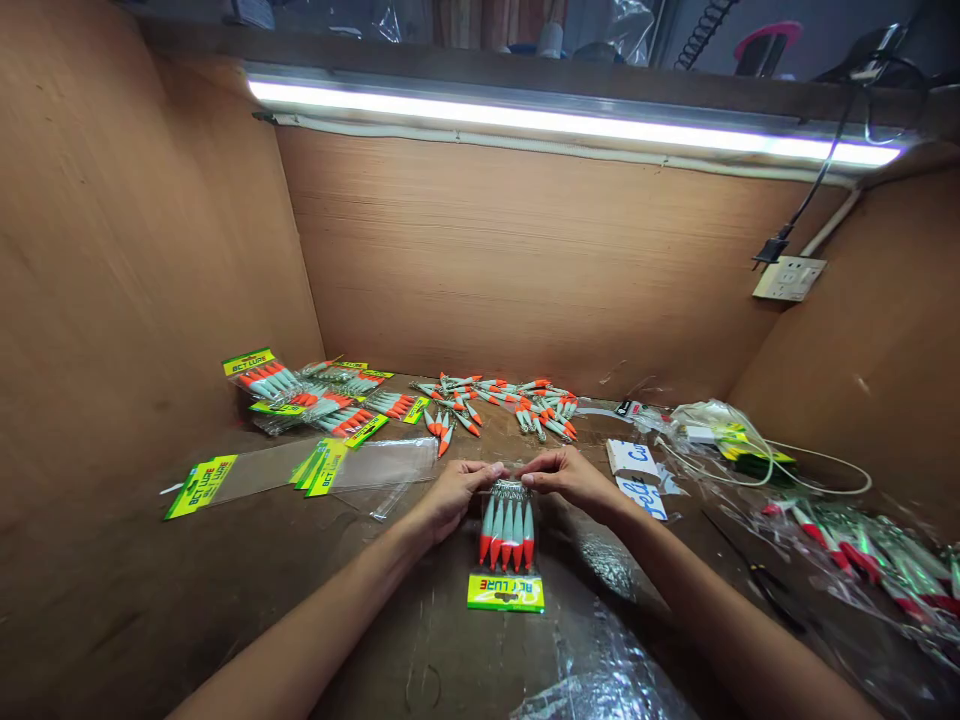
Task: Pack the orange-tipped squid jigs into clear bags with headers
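Note:
A clear packet (507, 535) with several white-and-red lures side by side lies flat on the wooden bench, its yellow-green header card (505, 591) nearest me. My left hand (450, 492) pinches the packet's far left corner. My right hand (566, 474) pinches its far right corner. Both hands have their fingers closed on the packet's open end.
Loose lures (501, 402) lie in a heap at the back. Filled packets (315, 398) are stacked at the back left, empty bags with header cards (300, 470) lie left. White labels (636, 474), a coiled cable (739, 440) and more lures (862, 550) sit right. Plywood walls enclose three sides.

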`<state>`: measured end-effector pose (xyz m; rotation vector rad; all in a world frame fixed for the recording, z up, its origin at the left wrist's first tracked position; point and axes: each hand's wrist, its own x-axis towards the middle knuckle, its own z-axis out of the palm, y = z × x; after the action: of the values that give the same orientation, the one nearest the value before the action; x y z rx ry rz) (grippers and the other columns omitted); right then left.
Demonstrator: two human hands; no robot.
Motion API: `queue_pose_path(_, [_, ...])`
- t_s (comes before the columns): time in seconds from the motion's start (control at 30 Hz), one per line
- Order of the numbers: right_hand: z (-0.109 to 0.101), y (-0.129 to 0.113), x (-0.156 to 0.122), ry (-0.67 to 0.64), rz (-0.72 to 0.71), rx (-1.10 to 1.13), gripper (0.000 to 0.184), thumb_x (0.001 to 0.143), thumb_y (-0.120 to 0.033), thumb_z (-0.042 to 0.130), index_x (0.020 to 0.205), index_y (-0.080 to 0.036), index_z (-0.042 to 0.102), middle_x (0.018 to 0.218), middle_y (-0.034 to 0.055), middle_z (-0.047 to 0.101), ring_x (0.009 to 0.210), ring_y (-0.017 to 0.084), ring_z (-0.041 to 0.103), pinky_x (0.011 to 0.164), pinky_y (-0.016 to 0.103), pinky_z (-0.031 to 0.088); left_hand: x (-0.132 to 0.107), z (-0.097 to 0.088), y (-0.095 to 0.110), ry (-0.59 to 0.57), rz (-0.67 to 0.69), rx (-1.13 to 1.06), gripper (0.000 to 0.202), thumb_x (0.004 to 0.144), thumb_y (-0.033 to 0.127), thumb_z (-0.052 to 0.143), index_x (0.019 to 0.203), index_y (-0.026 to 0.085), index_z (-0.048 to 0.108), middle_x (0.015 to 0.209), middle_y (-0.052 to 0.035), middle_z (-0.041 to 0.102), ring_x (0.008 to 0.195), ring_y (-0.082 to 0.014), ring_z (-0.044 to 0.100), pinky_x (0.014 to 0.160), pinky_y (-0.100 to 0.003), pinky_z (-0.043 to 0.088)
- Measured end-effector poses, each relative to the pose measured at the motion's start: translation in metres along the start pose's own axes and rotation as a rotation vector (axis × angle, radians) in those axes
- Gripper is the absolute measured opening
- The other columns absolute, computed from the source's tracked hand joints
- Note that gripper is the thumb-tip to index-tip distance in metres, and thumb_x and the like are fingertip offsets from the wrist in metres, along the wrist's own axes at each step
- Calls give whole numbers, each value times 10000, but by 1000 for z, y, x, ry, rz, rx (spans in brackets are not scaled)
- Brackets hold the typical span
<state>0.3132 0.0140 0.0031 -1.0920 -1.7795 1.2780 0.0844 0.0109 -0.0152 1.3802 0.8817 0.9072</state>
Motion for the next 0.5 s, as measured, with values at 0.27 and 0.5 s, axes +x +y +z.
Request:
queue_pose_path(0.27, [3, 22, 6, 52, 28, -138, 343, 722, -419, 727, 910, -144, 807, 748, 43, 747, 632, 157, 583, 616, 267, 443, 10, -26, 2, -18, 67, 266, 287, 665, 392, 810, 798, 139, 800, 776, -62, 766, 779, -222, 649, 731, -268, 465])
queue_pose_path(0.5, [8, 34, 8, 77, -17, -222, 201, 712, -305, 722, 815, -152, 801, 664, 19, 718, 581, 148, 567, 569, 248, 417, 14, -21, -10, -150, 120, 294, 590, 567, 281, 889, 1112, 133, 719, 1056, -124, 746, 965, -247, 679, 865, -319, 498])
